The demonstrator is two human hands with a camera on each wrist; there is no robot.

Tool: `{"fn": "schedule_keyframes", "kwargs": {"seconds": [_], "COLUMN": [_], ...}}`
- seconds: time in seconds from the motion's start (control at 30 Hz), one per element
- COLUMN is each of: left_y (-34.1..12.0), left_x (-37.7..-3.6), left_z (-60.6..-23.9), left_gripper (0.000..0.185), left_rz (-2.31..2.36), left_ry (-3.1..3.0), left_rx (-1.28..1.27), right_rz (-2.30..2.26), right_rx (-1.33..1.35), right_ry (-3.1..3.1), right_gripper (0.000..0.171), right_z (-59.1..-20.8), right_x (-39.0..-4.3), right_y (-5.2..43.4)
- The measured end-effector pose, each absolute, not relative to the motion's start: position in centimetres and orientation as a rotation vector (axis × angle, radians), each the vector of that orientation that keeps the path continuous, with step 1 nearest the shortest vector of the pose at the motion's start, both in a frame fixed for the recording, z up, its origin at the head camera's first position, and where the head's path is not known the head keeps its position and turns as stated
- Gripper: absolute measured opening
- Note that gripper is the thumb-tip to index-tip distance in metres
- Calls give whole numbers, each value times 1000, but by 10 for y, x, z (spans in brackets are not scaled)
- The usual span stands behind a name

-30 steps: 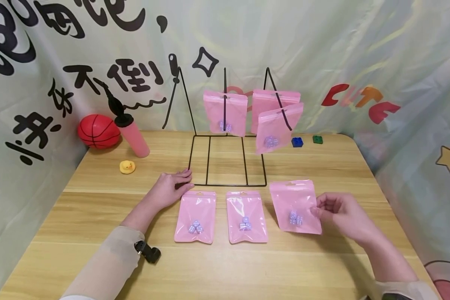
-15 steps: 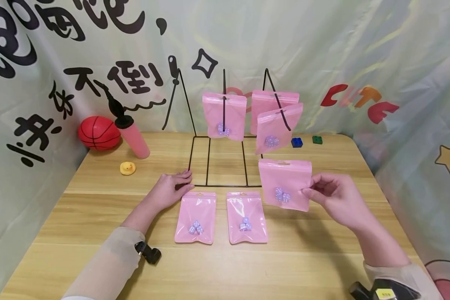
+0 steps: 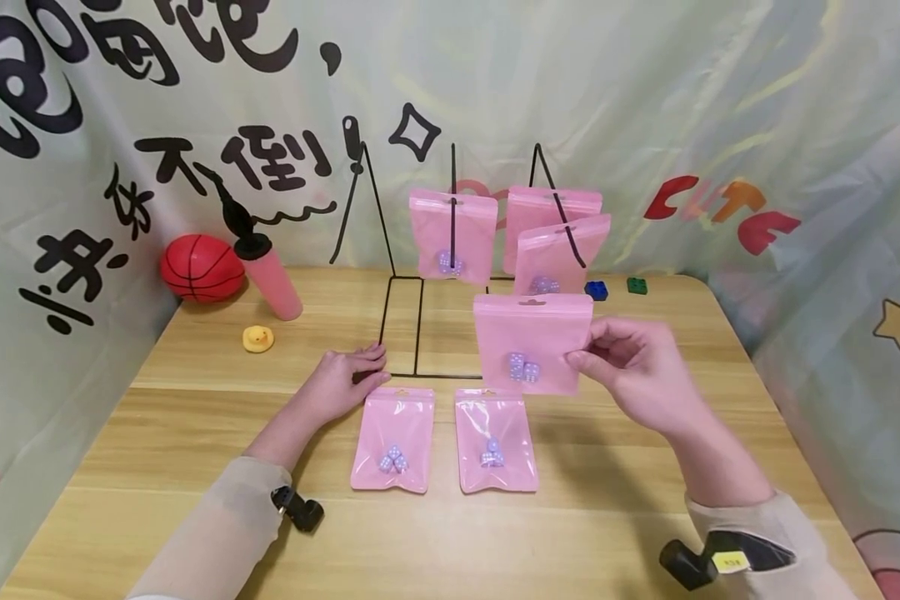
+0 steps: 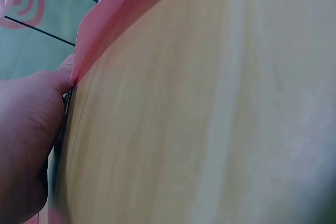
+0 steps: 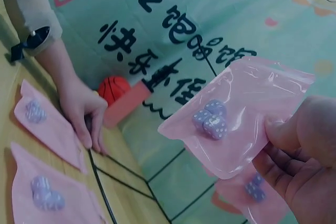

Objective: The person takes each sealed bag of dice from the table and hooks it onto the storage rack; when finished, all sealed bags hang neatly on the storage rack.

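Wooden table (image 3: 645,533): bare stretch along near edge and right side. Wire rack (image 3: 420,325) at centre rear, three pink bags hung on right prongs.

Right hand (image 3: 630,367) pinches raised pink bag (image 3: 532,342) by right edge, in air before rack base.

Two flat bags (image 3: 392,439) below it.

Left hand (image 3: 341,379), fingers straight, together, pressing rack's front-left corner.

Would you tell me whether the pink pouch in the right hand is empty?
Not empty: the pink pouch, pinched by the right hand, shows small purple dice inside.
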State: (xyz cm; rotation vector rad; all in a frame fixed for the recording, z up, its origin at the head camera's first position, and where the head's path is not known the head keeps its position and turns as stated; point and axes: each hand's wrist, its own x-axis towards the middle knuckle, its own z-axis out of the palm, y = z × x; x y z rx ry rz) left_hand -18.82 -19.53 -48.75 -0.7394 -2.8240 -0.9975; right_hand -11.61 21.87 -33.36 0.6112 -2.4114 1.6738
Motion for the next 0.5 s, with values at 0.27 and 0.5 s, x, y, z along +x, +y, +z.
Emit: {"fn": "schedule_keyframes", "kwargs": {"seconds": [0.27,0.5], "left_y": [-196,-197], "left_x": [-189,-191], "left_z": [-491,-492], "left_gripper": [36,35], "left_rz": [-989,-987], "left_ry": [-2819,-2813], "left_rx": [-746,-751], "right_rz": [1776,1833], "right_rx": [744,788], "right_ry": [-2280,-2193], "right_gripper": [19,17], "right_z": [-332,-334], "right_x": [-124,-136], "right_y": [194,171]}}
